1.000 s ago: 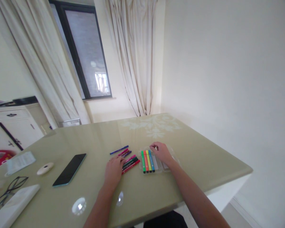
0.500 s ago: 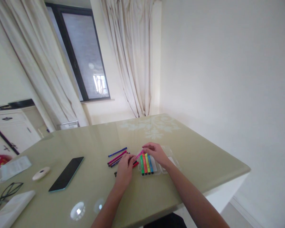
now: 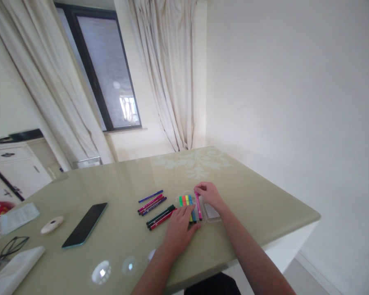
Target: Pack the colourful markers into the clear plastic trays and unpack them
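Observation:
My right hand (image 3: 209, 195) pinches the top end of a pink marker (image 3: 199, 208), which stretches down over the right part of a clear plastic case (image 3: 204, 217). Inside the case a green, an orange, a yellow and a blue marker (image 3: 190, 200) lie side by side. Across their lower ends rests my left hand (image 3: 181, 223), fingers stretched out and holding nothing. Just left of it, a dark green marker (image 3: 164, 213) and a red marker (image 3: 162, 220) lie on the table. Further back are a pink marker (image 3: 152, 203), a purple marker (image 3: 155, 205) and a blue marker (image 3: 150, 196).
On the left of the table (image 3: 117, 229) lie a black phone (image 3: 85, 224), a white oval object (image 3: 52, 225), glasses (image 3: 9, 250), a white box-like object (image 3: 17, 270) and a pale blue sheet (image 3: 20, 217). A wall stands along the right side.
My right hand has moved right with the pink marker, now lined up beside the others over the case. My left hand has left the loose markers and come onto the case.

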The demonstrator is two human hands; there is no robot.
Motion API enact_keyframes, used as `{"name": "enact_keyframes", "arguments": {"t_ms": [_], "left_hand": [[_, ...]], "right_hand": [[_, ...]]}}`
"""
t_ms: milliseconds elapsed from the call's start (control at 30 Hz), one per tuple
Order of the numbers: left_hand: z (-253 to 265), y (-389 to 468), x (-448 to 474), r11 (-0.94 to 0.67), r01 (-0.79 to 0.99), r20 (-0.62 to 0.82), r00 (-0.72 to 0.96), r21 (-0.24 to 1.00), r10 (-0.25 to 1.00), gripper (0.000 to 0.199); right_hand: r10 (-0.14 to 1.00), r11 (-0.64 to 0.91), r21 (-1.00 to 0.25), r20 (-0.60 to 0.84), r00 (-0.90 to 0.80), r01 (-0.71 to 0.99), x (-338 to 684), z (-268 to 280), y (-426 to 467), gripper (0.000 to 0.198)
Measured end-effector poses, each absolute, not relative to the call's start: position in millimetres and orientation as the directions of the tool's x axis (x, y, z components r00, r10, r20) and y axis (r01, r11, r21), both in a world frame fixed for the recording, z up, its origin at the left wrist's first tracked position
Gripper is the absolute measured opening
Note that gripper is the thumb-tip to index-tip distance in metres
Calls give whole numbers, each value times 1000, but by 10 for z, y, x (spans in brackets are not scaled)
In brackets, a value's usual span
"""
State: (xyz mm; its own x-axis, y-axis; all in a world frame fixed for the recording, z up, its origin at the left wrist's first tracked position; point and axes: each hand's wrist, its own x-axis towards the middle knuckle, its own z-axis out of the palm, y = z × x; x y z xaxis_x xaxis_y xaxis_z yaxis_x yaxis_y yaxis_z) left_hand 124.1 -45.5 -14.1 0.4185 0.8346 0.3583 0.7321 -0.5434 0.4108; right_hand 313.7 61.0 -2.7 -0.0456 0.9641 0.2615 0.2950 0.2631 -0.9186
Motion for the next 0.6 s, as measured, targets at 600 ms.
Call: {"name": "enact_keyframes", "arguments": {"t_ms": [600], "left_hand": [[-115,-482,1323,-574,789,372,477,218,796,36]], "right_hand": [[937,326,-628,312,-154,707,3038,-68,539,10]]}}
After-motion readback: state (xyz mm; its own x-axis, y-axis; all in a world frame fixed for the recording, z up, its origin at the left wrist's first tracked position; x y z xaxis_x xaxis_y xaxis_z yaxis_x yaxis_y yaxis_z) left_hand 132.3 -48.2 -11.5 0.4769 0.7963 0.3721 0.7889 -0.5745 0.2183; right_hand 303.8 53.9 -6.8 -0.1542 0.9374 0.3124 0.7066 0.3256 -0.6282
